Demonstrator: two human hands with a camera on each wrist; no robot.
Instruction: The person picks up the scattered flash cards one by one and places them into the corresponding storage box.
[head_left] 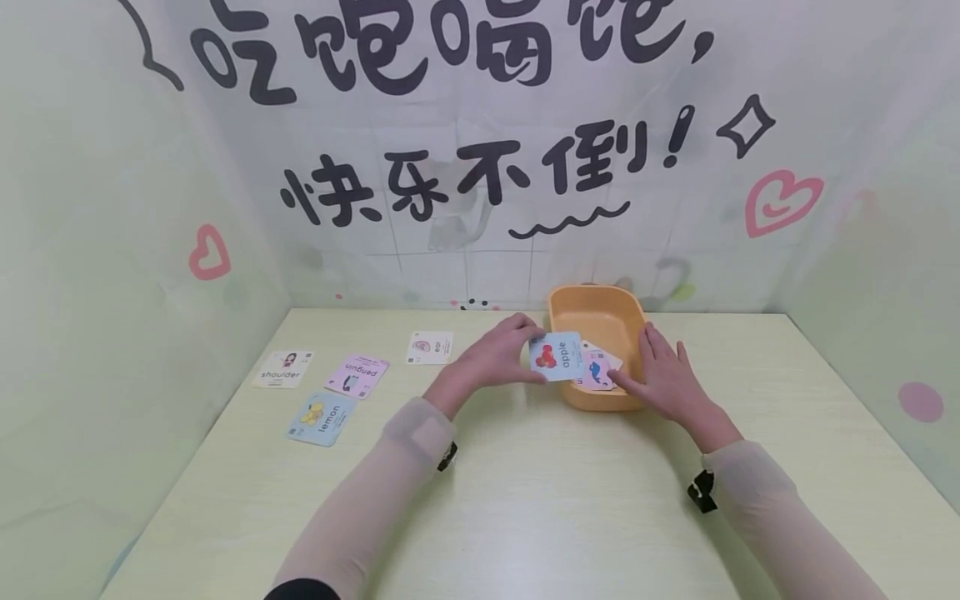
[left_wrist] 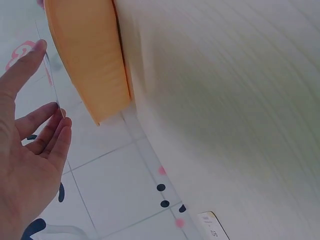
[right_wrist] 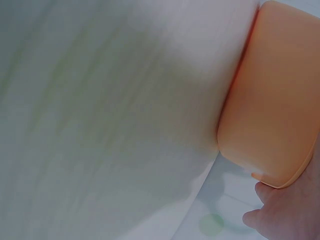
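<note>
Pale blue and glossy, the thin "apple" picture card (head_left: 557, 355) is pinched by its left edge in the left hand (head_left: 495, 358), held over the near rim of the orange plastic tub (head_left: 596, 312) on the light green counter (head_left: 525, 500). The right hand (head_left: 663, 375) lies flat-fingered against the tub's right side, its fingertips on other cards (head_left: 598, 369) leaning at the rim. Four more cards, including the blue "lemon" card (head_left: 321, 417), lie well apart to the left.

From the left wrist, the card shows edge-on between thumb and fingers (left_wrist: 55, 135), just beside the tub.

From the right wrist, only part of the hand shows beside the tub's wall (right_wrist: 270, 115).

The card looks light, flexible and slick; an edge pinch seems best.
</note>
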